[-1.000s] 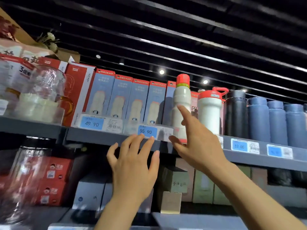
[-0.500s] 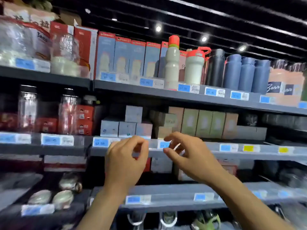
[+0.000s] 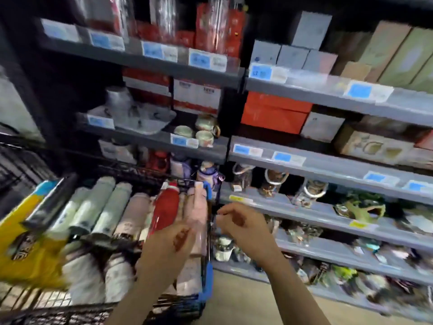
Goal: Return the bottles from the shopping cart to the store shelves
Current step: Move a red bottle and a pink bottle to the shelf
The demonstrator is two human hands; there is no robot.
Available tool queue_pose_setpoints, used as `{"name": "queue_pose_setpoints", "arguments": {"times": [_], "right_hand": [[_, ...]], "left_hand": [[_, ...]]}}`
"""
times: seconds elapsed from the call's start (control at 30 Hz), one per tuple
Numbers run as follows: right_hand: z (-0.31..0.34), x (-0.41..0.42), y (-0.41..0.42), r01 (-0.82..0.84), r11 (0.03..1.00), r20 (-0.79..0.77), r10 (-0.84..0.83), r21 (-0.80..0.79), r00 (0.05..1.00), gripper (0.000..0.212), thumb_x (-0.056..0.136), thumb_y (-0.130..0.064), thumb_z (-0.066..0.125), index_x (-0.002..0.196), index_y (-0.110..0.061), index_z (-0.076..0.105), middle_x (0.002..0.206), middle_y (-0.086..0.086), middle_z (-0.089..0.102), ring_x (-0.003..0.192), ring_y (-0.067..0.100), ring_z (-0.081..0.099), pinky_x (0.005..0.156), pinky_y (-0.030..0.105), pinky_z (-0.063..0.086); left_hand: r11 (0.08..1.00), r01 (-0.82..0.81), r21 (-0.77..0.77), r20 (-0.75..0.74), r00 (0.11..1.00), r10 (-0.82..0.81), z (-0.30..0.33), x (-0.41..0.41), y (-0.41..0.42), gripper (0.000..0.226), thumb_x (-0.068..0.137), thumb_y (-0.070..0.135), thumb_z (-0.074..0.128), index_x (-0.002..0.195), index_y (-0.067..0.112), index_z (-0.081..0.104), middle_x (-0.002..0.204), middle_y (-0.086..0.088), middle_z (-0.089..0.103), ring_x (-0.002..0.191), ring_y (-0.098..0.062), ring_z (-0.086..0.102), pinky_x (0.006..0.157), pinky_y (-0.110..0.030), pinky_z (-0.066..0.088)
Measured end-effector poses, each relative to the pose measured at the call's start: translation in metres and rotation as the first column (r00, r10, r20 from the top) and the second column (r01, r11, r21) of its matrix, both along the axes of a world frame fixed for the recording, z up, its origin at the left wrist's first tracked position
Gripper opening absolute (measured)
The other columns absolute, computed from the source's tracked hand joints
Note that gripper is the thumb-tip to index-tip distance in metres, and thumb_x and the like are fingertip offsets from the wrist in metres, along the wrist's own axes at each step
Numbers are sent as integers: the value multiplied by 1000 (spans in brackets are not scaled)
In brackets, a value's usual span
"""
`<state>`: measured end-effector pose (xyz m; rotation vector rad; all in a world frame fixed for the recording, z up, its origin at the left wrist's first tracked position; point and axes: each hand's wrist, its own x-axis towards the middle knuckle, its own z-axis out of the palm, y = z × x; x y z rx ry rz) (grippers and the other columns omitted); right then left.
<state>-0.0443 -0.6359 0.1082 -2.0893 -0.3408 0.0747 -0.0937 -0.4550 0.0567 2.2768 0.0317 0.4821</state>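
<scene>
A wire shopping cart [image 3: 206, 273] at lower left holds several bottles lying side by side: pale green ones [image 3: 98, 207], a red one [image 3: 165, 207] and pink ones [image 3: 195, 207]. My left hand [image 3: 168, 245] hovers over the red and pink bottles with fingers loosely curled, holding nothing. My right hand [image 3: 241, 224] hangs just right of the cart's edge, fingers also loosely curled and empty. Grey store shelves [image 3: 328, 167] rise ahead and to the right. The view is motion-blurred.
A yellow package [image 3: 25, 242] lies in the cart's left part. The shelves carry boxes [image 3: 274, 113], mugs [image 3: 203, 137], glass jars [image 3: 271, 181] and blue price tags. Beige floor [image 3: 246, 301] shows between cart and shelves.
The view has dropped from the top shelf, where a white bottle now stands, down to the cart. Both hands came down empty and now hover at the cart's right side.
</scene>
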Motion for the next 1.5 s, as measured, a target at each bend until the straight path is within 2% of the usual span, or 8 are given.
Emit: {"name": "queue_pose_setpoints", "arguments": {"times": [0.13, 0.27, 0.37, 0.43, 0.57, 0.83, 1.13, 1.5], "right_hand": [[-56, 10, 57, 69, 997, -180, -75, -41, 981, 8, 92, -18, 61, 92, -26, 62, 84, -13, 61, 71, -2, 57, 67, 13, 45], [-109, 5, 107, 218, 964, -283, -253, -150, 925, 20, 89, -20, 63, 109, -20, 60, 101, -4, 65, 90, 14, 61, 82, 32, 51], [-132, -7, 121, 259, 929, -196, -315, -264, 929, 39, 90, -26, 63, 126, -24, 51, 120, -4, 59, 104, 14, 56, 89, 33, 47], [-141, -12, 123, 238, 879, -73, -292, -413, 954, 50, 91, -34, 58, 137, -23, 43, 127, -2, 52, 116, 19, 50, 93, 33, 43], [-160, -16, 113, 279, 812, 173, -221, -512, 960, 53, 88, -42, 48, 133, -13, 49, 126, 8, 56, 118, 27, 49, 97, 38, 44], [-198, -15, 101, 95, 812, 56, -76, -576, 996, 79, 78, -47, 58, 145, -12, 36, 151, 0, 36, 141, 19, 32, 116, 44, 22], [-207, -12, 98, 114, 790, 72, -89, -602, 993, 76, 79, -56, 55, 140, -12, 42, 144, 3, 45, 136, 19, 39, 117, 44, 21], [-208, -12, 98, 126, 801, 105, -80, -585, 991, 76, 83, -62, 47, 141, -15, 37, 145, 4, 46, 136, 20, 41, 116, 45, 19]], "left_hand": [[997, -39, -73, -206, 978, 23, -32, -14, 61, 9, 81, 39, 60, 72, 38, 59, 60, 18, 60, 56, -4, 56, 52, -14, 37], [990, -77, -121, -315, 948, 35, -64, -12, 124, 14, 86, 40, 65, 73, 40, 60, 62, 15, 63, 62, -2, 60, 58, -25, 48], [980, -99, -174, -366, 930, 29, -77, 1, 144, 10, 88, 30, 68, 88, 35, 59, 67, 17, 64, 73, 6, 60, 57, -13, 43], [970, -102, -222, -415, 910, 1, -85, 19, 152, 24, 87, 34, 68, 107, 32, 55, 80, 17, 64, 79, 6, 60, 64, -12, 46], [978, 10, -210, -406, 909, -96, -94, 59, 146, 63, 83, 47, 67, 136, 28, 40, 123, 9, 51, 111, -11, 50, 93, -38, 47], [995, -62, -82, -542, 840, 7, -109, 117, 96, 106, 74, 59, 70, 152, 30, 4, 150, -10, 25, 133, -30, 34, 103, -41, 36], [989, -130, 73, -565, 811, 148, -139, 138, 80, 105, 80, 49, 68, 151, 34, -7, 146, -13, 29, 125, -34, 41, 96, -45, 41], [975, -186, -120, -452, 885, 113, -147, 123, 86, 107, 71, 32, 80, 152, 32, 10, 137, -10, 42, 117, -29, 50, 92, -40, 45]]}}
